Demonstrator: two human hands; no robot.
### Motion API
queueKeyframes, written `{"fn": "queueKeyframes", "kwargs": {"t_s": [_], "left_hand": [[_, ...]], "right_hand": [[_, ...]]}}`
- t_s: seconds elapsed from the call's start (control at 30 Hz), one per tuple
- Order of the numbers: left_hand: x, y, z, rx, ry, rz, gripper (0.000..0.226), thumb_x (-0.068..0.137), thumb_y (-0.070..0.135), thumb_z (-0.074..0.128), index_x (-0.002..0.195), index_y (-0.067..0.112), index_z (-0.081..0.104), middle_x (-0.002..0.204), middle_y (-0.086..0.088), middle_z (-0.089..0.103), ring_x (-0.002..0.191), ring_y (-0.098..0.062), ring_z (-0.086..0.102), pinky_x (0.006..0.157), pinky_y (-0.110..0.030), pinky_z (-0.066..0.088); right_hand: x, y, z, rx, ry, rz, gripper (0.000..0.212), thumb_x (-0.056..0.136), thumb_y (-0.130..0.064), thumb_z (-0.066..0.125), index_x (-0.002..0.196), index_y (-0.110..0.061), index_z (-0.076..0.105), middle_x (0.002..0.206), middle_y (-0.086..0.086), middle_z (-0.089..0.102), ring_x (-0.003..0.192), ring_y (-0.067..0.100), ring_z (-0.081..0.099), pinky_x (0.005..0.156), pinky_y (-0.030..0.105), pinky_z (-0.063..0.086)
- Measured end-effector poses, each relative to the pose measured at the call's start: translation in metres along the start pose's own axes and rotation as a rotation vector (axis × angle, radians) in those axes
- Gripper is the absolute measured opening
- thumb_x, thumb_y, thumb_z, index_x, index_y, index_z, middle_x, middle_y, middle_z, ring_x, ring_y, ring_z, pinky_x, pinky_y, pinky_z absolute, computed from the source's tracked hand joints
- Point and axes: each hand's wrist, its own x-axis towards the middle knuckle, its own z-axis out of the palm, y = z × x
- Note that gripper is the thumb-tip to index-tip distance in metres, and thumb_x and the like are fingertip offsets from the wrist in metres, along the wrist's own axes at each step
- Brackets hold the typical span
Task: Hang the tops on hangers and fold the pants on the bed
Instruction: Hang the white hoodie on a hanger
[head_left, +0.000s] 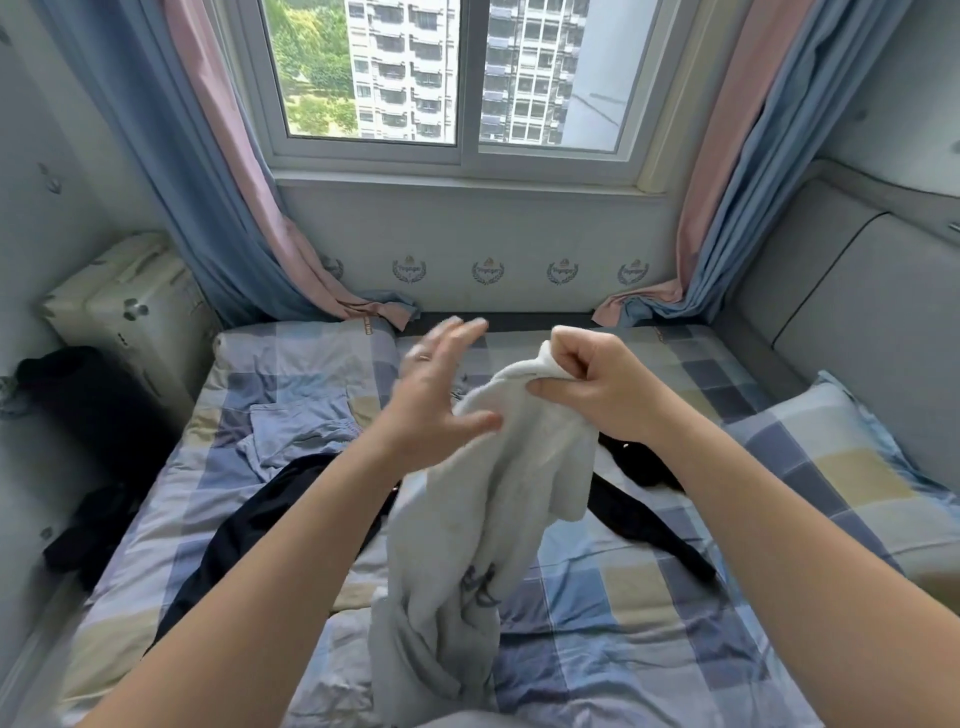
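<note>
A white garment (483, 519) with dark lettering hangs in front of me above the checked bed (649, 597). My right hand (592, 384) pinches its top edge and holds it up. My left hand (441, 400) is blurred, with fingers spread, and its thumb lies against the cloth just left of the grip. Black clothing (249, 525) lies on the bed behind the white garment, with more black cloth (644, 514) stretching to the right. A light blue garment (301, 431) lies crumpled further back on the left. No hanger is in view.
A checked pillow (852, 467) lies at the right by a grey padded headboard (857, 332). A pale suitcase (135, 317) and a dark heap (88, 410) stand left of the bed. Curtains (228, 208) frame the window (457, 78) behind the bed.
</note>
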Motion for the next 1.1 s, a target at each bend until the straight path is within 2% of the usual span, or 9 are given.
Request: {"fn": "queueKeyframes", "kwargs": {"t_s": [0.1, 0.17, 0.3, 0.4, 0.5, 0.63, 0.73, 0.97, 1.1], "left_hand": [[-0.004, 0.011, 0.017, -0.206, -0.281, 0.024, 0.044, 0.082, 0.024, 0.073, 0.123, 0.036, 0.061, 0.118, 0.015, 0.063, 0.112, -0.002, 0.055, 0.096, -0.028, 0.045], [-0.007, 0.012, 0.029, -0.278, -0.157, -0.029, 0.003, 0.090, 0.025, 0.064, 0.092, 0.023, 0.066, 0.079, 0.016, 0.059, 0.074, -0.003, 0.051, 0.072, -0.030, 0.044], [-0.010, 0.013, 0.031, -0.309, 0.067, -0.037, 0.030, 0.099, 0.026, 0.055, 0.069, 0.024, 0.049, 0.060, 0.017, 0.043, 0.060, -0.005, 0.036, 0.058, -0.029, 0.031], [-0.010, 0.024, 0.026, -0.394, 0.105, -0.045, 0.030, 0.102, 0.015, 0.054, 0.072, 0.019, 0.053, 0.061, 0.018, 0.045, 0.060, -0.004, 0.037, 0.058, -0.026, 0.031], [-0.010, 0.033, 0.019, -0.542, 0.141, -0.100, 0.023, 0.104, 0.018, 0.052, 0.091, 0.004, 0.064, 0.074, -0.001, 0.051, 0.069, -0.010, 0.043, 0.064, -0.028, 0.035], [-0.011, 0.036, 0.012, -0.813, 0.172, -0.249, 0.027, 0.101, 0.033, 0.051, 0.093, 0.028, 0.076, 0.091, -0.004, 0.067, 0.089, -0.020, 0.059, 0.085, -0.043, 0.051], [-0.007, 0.038, 0.008, -0.907, 0.200, -0.306, 0.029, 0.106, 0.026, 0.049, 0.095, 0.024, 0.075, 0.098, -0.004, 0.071, 0.097, -0.020, 0.064, 0.094, -0.043, 0.052], [-0.003, 0.004, 0.000, -0.597, 0.345, -0.383, 0.017, 0.103, 0.027, 0.053, 0.095, 0.022, 0.067, 0.083, 0.006, 0.062, 0.077, -0.009, 0.055, 0.076, -0.030, 0.047], [-0.009, -0.007, 0.006, -0.467, 0.224, -0.476, 0.041, 0.097, 0.023, 0.065, 0.136, 0.020, 0.051, 0.128, 0.004, 0.056, 0.114, -0.012, 0.056, 0.098, -0.030, 0.047]], "right_hand": [[0.004, -0.010, 0.004, -0.092, -0.028, -0.039, 0.049, 0.081, 0.000, 0.075, 0.070, -0.020, 0.032, 0.066, -0.007, 0.034, 0.061, 0.008, 0.026, 0.056, 0.023, 0.026], [0.004, -0.010, 0.003, -0.068, -0.022, 0.009, 0.040, 0.081, -0.003, 0.077, 0.079, -0.018, 0.040, 0.068, -0.004, 0.044, 0.059, 0.009, 0.032, 0.056, 0.023, 0.031], [-0.002, -0.003, -0.007, 0.091, -0.044, 0.192, 0.052, 0.079, -0.005, 0.082, 0.111, -0.027, 0.049, 0.086, 0.015, 0.064, 0.064, 0.017, 0.052, 0.060, 0.035, 0.045], [-0.010, 0.007, -0.013, -0.011, -0.086, 0.266, 0.042, 0.074, -0.013, 0.086, 0.107, -0.023, 0.061, 0.089, 0.008, 0.066, 0.072, 0.016, 0.059, 0.069, 0.038, 0.051], [-0.025, 0.020, -0.005, 0.223, -0.014, 0.348, 0.020, 0.081, -0.011, 0.083, 0.098, -0.009, 0.073, 0.086, 0.002, 0.072, 0.079, 0.014, 0.068, 0.073, 0.032, 0.054], [-0.047, 0.046, 0.027, 0.388, -0.104, 0.525, 0.028, 0.084, -0.010, 0.079, 0.111, -0.010, 0.072, 0.108, 0.005, 0.076, 0.103, 0.020, 0.072, 0.089, 0.037, 0.058], [-0.057, 0.059, 0.059, 0.375, -0.252, 0.634, 0.031, 0.082, -0.011, 0.081, 0.111, -0.018, 0.073, 0.109, -0.002, 0.076, 0.103, 0.013, 0.071, 0.086, 0.027, 0.057], [-0.053, 0.067, 0.058, 0.255, 0.062, 0.568, 0.004, 0.090, -0.004, 0.069, 0.089, -0.007, 0.070, 0.080, -0.002, 0.071, 0.077, 0.014, 0.066, 0.070, 0.033, 0.054], [-0.045, 0.044, 0.042, 0.339, 0.155, 0.531, 0.011, 0.091, -0.001, 0.065, 0.101, -0.002, 0.068, 0.096, 0.019, 0.072, 0.085, 0.029, 0.069, 0.077, 0.044, 0.058]]}}
